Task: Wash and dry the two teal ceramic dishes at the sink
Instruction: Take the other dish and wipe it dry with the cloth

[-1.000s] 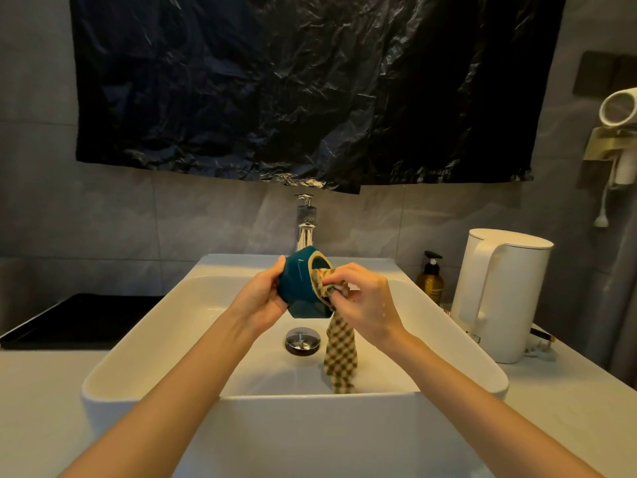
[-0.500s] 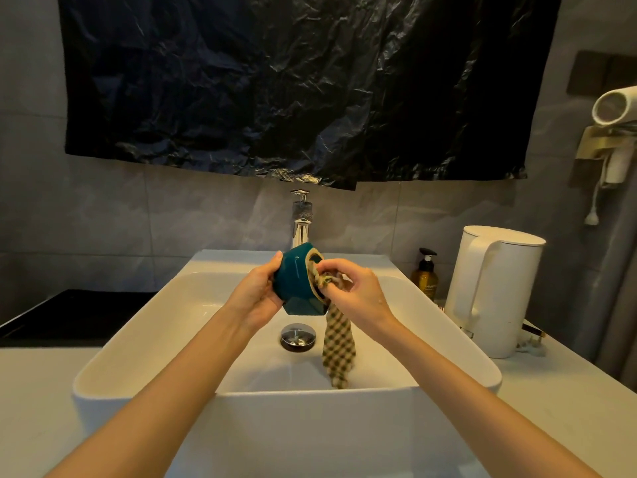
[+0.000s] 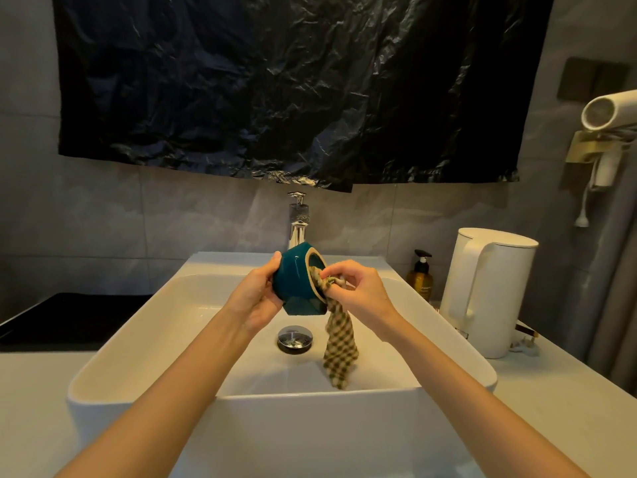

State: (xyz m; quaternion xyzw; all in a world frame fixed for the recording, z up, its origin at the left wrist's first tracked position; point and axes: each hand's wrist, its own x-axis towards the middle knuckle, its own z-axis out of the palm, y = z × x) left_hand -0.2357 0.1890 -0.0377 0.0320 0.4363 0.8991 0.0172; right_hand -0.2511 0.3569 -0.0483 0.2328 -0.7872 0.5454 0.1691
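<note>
A black plastic sheet [image 3: 275,88] hangs over the grey tiled wall across the top of the frame, and below it the white sink [image 3: 113,374] fills the middle. I hold one teal dish [image 3: 296,288] over the basin at the centre of the frame, tipped on its side with its mouth turned right, so my other hand can reach in and any drips fall into the sink. My left hand [image 3: 256,298] is wrapped around its base and wall, gripping it steady. My right hand [image 3: 358,288] has its fingertips pinched on a checked cloth [image 3: 339,343], pushing a bunched end into the dish's mouth while the rest hangs down toward the basin floor. I judge this to be the drying step. I count one teal dish only; the second is not in view. One tap [image 3: 298,219], one drain plug [image 3: 294,338], one white kettle [image 3: 489,291] and one pump bottle [image 3: 420,277] at the right.
</note>
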